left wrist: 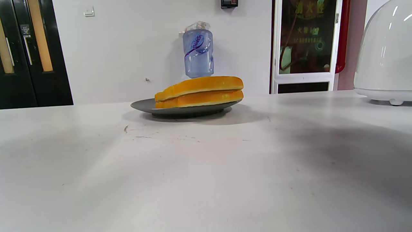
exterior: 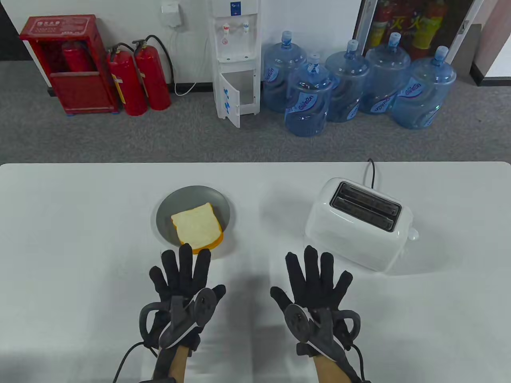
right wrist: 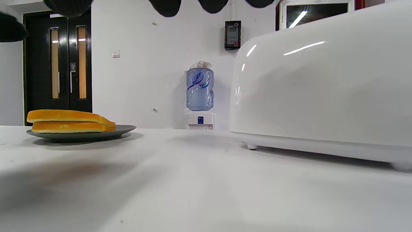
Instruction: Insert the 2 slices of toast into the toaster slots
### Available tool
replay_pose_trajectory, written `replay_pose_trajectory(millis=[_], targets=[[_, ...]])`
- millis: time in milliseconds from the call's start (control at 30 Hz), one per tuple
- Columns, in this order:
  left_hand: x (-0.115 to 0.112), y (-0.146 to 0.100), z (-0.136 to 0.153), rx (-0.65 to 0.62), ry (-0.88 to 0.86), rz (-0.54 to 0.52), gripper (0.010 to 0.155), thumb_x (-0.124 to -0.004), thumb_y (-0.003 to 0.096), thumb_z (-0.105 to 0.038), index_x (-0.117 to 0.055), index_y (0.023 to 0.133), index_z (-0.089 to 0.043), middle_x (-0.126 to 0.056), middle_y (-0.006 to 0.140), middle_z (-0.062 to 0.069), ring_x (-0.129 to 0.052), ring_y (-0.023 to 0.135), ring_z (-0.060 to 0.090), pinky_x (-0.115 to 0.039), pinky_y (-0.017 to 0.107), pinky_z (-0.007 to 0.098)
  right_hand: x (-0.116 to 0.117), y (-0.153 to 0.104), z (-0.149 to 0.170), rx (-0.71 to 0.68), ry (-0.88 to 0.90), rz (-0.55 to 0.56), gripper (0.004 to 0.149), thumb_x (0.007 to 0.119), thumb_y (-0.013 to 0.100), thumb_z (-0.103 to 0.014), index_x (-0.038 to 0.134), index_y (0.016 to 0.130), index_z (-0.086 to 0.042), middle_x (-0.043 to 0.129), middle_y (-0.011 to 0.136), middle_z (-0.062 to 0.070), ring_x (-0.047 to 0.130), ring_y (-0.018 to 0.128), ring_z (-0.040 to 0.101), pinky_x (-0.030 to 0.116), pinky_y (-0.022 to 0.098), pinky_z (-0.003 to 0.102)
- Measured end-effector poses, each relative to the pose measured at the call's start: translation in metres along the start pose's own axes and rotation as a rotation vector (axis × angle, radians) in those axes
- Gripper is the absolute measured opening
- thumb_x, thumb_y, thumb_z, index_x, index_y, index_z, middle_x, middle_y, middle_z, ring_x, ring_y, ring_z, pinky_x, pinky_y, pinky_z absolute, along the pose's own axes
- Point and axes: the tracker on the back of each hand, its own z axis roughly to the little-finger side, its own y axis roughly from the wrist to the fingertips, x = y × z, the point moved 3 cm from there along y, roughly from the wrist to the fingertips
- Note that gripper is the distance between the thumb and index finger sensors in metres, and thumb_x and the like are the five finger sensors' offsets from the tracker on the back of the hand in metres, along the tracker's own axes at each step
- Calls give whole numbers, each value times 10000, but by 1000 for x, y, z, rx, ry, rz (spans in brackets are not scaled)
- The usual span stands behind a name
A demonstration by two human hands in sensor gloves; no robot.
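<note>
**toastfan:** Both hands are flat over the table, palms down. Left hand has its fingers straight and fanned out, holding nothing. Right hand is the same, fingers spread, nothing in it.

**crumbs42:** ok and where's the bread?

**toastfan:** Two slices of toast stacked on a grey plate, just ahead of the left hand's fingertips. From the table view the fingertips overlap the near edge of the plate, can't tell if they actually touch. In the left wrist view the stack sits flat, one slice on the other.

**crumbs42:** toaster?

**toastfan:** White toaster ahead of the right hand and off to its right, both slots dark and open on top. Cord runs off the far side. In the right wrist view its side fills the right half, fingertips poking in along the top.
</note>
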Motion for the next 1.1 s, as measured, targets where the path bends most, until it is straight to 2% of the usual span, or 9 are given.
replay_pose_trajectory(millis=[433,900,1100], targets=[[1,-1,0,-3,5,-16,836,-505,541,-716,-85,1179,-377,-17,1236,78,33,1079,457,-107,736,640,2,0,0,3,16,-9,792,463,657,-714,256,1279,-269,162,1332,182,206,1171,519,237,688,826],[-4,-2,18,56,-61,24,810,-562,547,-679,-133,1175,-401,-60,1242,69,-9,1088,454,-142,751,633,2,2,5,19,38,-29,782,471,662,-706,266,1279,-271,178,1335,180,219,1176,514,247,696,820],[-5,1,17,52,0,13,802,-594,546,-661,-156,1170,-411,-86,1244,53,-31,1097,441,-159,761,621,3,2,3,9,40,-34,780,474,664,-703,265,1279,-270,182,1335,181,226,1174,516,251,697,819]])
